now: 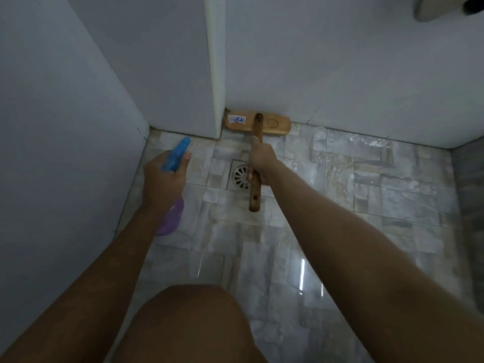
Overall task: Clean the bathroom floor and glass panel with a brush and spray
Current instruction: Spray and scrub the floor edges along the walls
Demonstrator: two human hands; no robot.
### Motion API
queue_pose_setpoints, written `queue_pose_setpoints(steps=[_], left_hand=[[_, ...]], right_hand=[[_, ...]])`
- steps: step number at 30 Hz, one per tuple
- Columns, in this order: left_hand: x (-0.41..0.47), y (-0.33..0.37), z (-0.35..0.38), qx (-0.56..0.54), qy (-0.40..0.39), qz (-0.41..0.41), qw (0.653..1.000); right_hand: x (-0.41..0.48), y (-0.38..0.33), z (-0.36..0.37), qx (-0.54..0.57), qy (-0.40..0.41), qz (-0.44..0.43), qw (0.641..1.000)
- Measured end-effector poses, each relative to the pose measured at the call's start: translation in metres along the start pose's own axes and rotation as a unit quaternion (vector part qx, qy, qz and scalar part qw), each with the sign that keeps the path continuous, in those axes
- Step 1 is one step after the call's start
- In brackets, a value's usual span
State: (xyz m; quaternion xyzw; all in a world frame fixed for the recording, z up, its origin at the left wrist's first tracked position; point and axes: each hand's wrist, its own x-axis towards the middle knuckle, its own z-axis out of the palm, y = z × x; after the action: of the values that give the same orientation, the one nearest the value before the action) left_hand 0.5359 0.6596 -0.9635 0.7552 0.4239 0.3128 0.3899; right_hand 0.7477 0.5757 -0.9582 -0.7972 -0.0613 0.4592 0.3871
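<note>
A wooden brush [258,124] rests head-down on the wet tiled floor [340,184], pressed against the foot of the far wall. My right hand [262,159] grips its short wooden handle, whose end sticks out below my fist. My left hand [163,179] holds a spray bottle [175,155] with a blue trigger head pointing at the far left corner; its purple body shows under my wrist. The glass panel [215,66] stands edge-on, its thin pale edge meeting the floor just left of the brush head.
A round metal drain [240,178] sits in the floor, partly behind the brush handle. White walls close in on the left and at the back. My bare knee [188,326] fills the lower middle. A pale fixture [442,5] shows at the top right corner.
</note>
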Motion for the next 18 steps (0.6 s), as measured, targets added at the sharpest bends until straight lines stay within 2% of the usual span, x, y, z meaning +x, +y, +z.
queue_pose_setpoints(steps=[3,9,14,18], left_hand=[[0.010,-0.008,0.006,-0.014,-0.018,-0.053,0.998],[0.006,0.024,0.043,-0.002,-0.130,-0.011,0.991],[0.002,0.058,0.083,-0.030,-0.160,0.001,0.987],[0.005,0.074,0.103,-0.030,-0.154,0.039,0.987]], right_hand=[[-0.029,0.037,-0.019,0.049,0.004,0.012,0.999],[-0.113,0.109,-0.082,0.057,-0.006,0.059,0.997],[-0.125,0.140,-0.115,-0.080,0.111,0.063,0.989],[-0.113,0.134,-0.115,-0.193,0.096,0.089,0.972]])
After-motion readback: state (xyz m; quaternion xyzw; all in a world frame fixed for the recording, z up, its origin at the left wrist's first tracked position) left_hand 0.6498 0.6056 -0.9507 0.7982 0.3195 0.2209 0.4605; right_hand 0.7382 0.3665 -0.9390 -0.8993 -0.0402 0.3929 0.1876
